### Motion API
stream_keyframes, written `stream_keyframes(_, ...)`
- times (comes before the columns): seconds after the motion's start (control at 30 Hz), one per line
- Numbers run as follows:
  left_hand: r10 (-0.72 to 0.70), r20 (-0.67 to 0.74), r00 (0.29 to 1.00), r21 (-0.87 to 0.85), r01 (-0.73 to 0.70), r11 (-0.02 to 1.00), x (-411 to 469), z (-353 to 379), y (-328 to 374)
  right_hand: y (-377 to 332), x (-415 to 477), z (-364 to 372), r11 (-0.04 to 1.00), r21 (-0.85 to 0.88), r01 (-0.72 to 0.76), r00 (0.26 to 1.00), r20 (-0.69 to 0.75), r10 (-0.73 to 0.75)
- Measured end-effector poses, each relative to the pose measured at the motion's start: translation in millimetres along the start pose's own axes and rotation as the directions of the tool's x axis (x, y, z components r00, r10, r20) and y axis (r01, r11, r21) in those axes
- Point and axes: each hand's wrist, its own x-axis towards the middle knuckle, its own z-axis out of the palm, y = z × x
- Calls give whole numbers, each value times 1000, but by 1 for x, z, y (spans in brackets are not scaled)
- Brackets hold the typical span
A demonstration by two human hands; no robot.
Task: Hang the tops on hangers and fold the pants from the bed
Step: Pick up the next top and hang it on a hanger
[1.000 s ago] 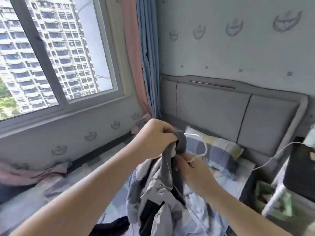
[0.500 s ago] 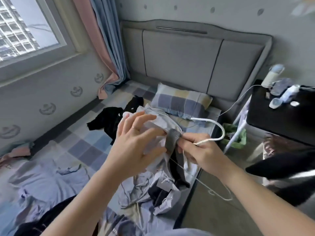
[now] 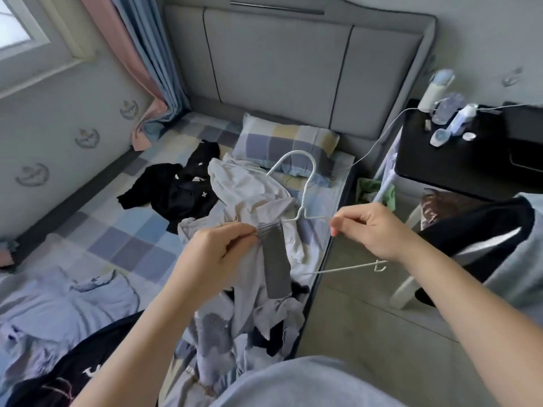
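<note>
Top (image 3: 249,277) looks limp, light; left hand (image 3: 214,257) fingers pinch its ribbed collar (image 3: 273,254), best hold. At 3 o'clock right hand (image 3: 373,230) fingers clamped on stiff thin hanger (image 3: 294,153).

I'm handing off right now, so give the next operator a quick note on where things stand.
Left hand grips the top beside its grey collar.
Right hand pinches the white hanger by one shoulder; the other shoulder runs behind the collar.
Done: no folded piece shows on the bed.
Left: seat this top on the hanger, then sort the black clothes, the pale garment and the lilac garment lying loose there.
</note>
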Motion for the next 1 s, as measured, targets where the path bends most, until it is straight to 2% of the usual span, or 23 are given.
stream_keyframes(0.1,15,13,1000,-8,-15,1000,-6,10,8,5,-4,6,1000,8,1,1000,-1,-1)
stream_keyframes(0.27,54,3,999,16,-54,998,-3,16,37,-1,-5,32,998,49,34,995,87,-38)
stream_keyframes(0.37,61,20,998,53,-62,997,2,14,39,-2,-8,37,995,95,4,997,73,-11)
stream_keyframes(0.43,27,53,998,22,-28,999,2,16,36,0,-12,35,998,65,-5,999,35,3)
stream_keyframes(0.5,-44,48,998,-24,45,999,-1,21,37,4,-16,36,995,-74,74,987,-138,-84)
stream_keyframes(0.57,-130,-6,992,-82,129,988,-4,28,40,9,-24,41,953,-261,153,884,-395,-250)
stream_keyframes(0.63,-169,-82,982,-137,157,978,-6,32,41,15,-32,46,926,-311,212,775,-524,-353)
stream_keyframes(0.67,-177,-117,977,-156,158,975,-7,32,42,17,-36,50,932,-268,243,787,-507,-351)
stream_keyframes(0.7,-186,-144,972,-174,161,972,-7,34,43,19,-37,55,951,-192,243,848,-434,-304)
stream_keyframes(0.77,-212,-181,960,-218,171,961,-7,37,46,20,-36,69,989,-76,126,976,-167,-137)
stream_keyframes(0.8,-222,-199,954,-239,173,956,-7,39,49,21,-33,77,995,-72,72,996,-51,-76)
stream_keyframes(0.83,-232,-216,948,-255,175,951,-7,41,50,23,-30,85,994,-87,67,998,-1,-68)
stream_keyframes(0.87,-246,-231,941,-268,182,946,-7,43,51,23,-27,91,990,-94,102,994,-16,-104)
stream_keyframes(0.93,-290,-256,922,-286,215,934,-7,45,50,21,-24,97,981,-60,182,973,-134,-189)
stream_keyframes(1.0,-332,-268,904,-309,246,919,-5,45,45,23,-25,98,979,-1,205,958,-204,-200)
